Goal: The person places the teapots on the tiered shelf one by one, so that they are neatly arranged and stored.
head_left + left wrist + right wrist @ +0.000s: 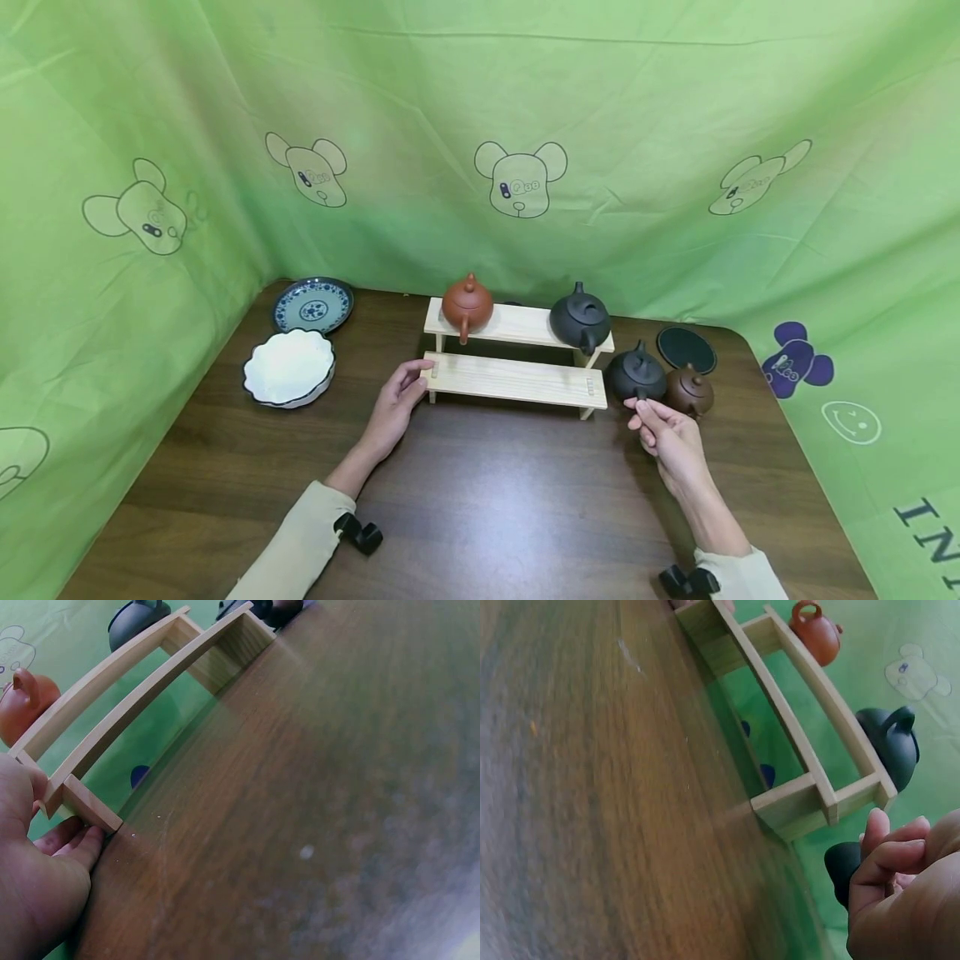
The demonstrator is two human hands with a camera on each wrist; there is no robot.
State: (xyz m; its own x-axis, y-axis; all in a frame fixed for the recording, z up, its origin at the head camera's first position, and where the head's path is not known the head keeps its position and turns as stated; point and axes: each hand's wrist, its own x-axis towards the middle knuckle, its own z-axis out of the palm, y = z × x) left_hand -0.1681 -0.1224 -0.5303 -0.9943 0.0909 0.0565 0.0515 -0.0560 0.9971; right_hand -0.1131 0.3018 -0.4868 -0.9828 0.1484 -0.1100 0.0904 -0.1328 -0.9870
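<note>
A two-tier wooden stand (517, 379) sits mid-table. My left hand (392, 410) grips the left end of its lower tier, thumb above and fingers by the leg in the left wrist view. To the right of the stand, my right hand (675, 446) pinches the handle of a black teapot (636, 372); in the right wrist view that teapot (841, 871) is mostly hidden behind my fingers. On the upper tier are a reddish-orange teapot (468, 305) at the left and another black teapot (580, 317) at the right. A small brown teapot (690, 392) stands just right of the pinched one.
A dark round coaster-like disc (686, 348) lies at the back right. At the left are a white scalloped dish (288, 367) and, behind it, a blue patterned plate (312, 305). Green printed cloth (525, 100) hangs around the back and sides of the wooden table (487, 500).
</note>
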